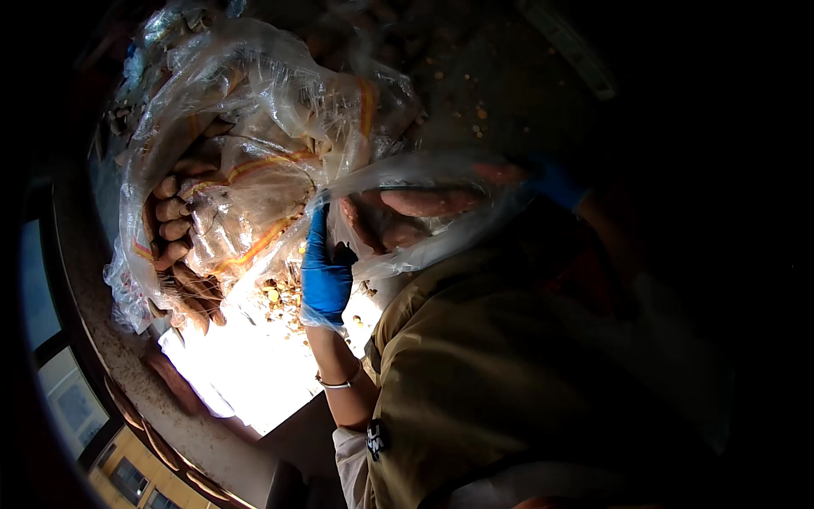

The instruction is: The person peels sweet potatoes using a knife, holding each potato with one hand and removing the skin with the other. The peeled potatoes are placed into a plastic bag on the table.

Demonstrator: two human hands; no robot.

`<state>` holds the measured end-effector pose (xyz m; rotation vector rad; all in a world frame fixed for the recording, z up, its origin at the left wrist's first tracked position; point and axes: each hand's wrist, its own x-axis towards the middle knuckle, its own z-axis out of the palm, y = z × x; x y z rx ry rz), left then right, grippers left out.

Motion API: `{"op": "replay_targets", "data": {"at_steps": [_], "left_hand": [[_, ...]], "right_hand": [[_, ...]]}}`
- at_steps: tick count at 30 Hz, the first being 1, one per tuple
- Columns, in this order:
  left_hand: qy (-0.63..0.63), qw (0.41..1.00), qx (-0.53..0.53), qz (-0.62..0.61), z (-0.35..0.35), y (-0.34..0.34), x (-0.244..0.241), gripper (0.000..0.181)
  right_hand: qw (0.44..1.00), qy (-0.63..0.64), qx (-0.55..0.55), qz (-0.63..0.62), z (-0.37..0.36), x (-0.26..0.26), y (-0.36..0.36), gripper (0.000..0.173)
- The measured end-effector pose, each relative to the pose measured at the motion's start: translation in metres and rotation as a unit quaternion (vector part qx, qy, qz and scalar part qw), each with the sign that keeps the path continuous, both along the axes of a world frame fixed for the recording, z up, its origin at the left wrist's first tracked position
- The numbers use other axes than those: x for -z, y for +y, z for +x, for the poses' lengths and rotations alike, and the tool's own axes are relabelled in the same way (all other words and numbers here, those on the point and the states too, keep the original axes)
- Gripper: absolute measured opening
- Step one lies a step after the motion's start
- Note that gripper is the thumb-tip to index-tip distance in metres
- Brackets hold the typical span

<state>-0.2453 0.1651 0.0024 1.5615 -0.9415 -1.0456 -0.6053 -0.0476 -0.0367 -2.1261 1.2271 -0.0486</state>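
My left hand (327, 273), in a blue rubber glove, grips the near side of a clear plastic bag (439, 251) by its gathered rim. On the far side my right hand (556, 183), also in a blue glove, lies in deep shade at the bag's other edge. It seems to hold the rim, though its fingers are blurred. The bag's mouth is stretched between both hands. Inside lie several reddish sweet potatoes (432, 202), partly veiled by the film.
Left of the bag, woven sacks (248, 210) with orange-yellow stripes lie under crumpled clear plastic sheeting (273, 70). Sweet potatoes (172, 219) show at their edge. Small chips (276, 299) litter the brightly sunlit floor. A window ledge (146, 369) curves along the lower left.
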Motion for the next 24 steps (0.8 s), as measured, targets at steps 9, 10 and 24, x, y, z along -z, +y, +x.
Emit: {"op": "replay_targets", "data": {"at_steps": [9,10,24], "left_hand": [[-0.023,0.999,0.02,-0.026,-0.003,0.008,-0.01,0.08],[-0.007,0.998,0.015,-0.054,-0.002,0.005,-0.003,0.084],[-0.079,0.997,-0.004,0.0,-0.004,0.003,-0.012,0.062]], "right_hand": [[0.988,0.061,-0.089,0.107,0.084,-0.093,0.04,0.04],[0.993,0.069,-0.075,0.059,0.094,-0.082,0.046,0.036],[0.986,-0.15,0.052,-0.045,0.17,0.016,-0.138,0.029]]}}
